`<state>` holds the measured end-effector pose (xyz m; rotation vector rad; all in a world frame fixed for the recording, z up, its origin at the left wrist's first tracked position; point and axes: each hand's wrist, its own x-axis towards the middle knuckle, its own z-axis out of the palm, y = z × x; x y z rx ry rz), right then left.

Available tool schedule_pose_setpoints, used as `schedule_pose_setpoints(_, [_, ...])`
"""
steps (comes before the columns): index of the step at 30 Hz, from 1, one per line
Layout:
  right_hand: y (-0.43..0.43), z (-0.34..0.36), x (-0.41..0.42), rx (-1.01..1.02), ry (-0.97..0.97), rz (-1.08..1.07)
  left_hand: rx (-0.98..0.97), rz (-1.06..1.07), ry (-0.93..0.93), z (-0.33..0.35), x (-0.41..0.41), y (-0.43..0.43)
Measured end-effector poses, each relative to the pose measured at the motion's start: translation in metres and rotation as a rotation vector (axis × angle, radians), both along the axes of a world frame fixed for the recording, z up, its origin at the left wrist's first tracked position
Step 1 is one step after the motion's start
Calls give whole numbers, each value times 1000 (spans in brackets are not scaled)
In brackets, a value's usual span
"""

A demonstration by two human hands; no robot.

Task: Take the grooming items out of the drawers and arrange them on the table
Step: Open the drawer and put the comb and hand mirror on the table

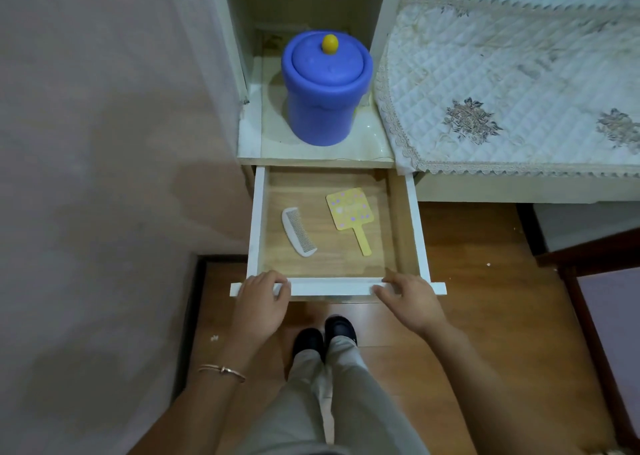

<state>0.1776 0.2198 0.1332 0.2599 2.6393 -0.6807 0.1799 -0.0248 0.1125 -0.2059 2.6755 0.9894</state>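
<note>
Left hand [263, 298] and right hand [408, 298] each grip the front rail of the drawer [332, 286], where the white comb [298, 231] and yellow paddle-shaped item [349, 212] lie apart; judged risk: further pulling could drop it off its unseen runners, spilling both; paddle's face, mirror or brush, indeterminate.

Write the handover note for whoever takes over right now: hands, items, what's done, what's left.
Hands: left hand and right hand each grip the front edge of the drawer; neither holds an item.
Items: white comb and yellow hand mirror lie apart on the drawer floor, comb on the left.
Done: drawer pulled open.
Left: lift out both items and arrange them on the quilt-covered table to the right.
</note>
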Motion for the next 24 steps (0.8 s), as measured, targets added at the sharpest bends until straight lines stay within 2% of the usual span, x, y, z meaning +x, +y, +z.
schedule_pose_setpoints(6, [-3, 4, 7, -8, -26, 11, -37, -61, -96, 6, 6, -5])
schedule_pose_setpoints(10, [0, 5, 8, -11, -26, 12, -107, -94, -77, 10, 9, -2])
schedule_pose_setpoints(14, [2, 5, -12, 89, -96, 11, -227, -89, -44, 22, -4, 5])
schedule_pose_setpoints(17, [1, 0, -37, 121, -169, -7, -186, -17, -72, 24, -30, 16])
schedule_pose_setpoints(20, [-2, -16, -63, -13, -186, -53, -38, 117, -184, 11, -63, 35])
schedule_pose_setpoints(24, [-7, -44, -103, -126, -208, -136, -1, 306, -279, -18, -107, 57])
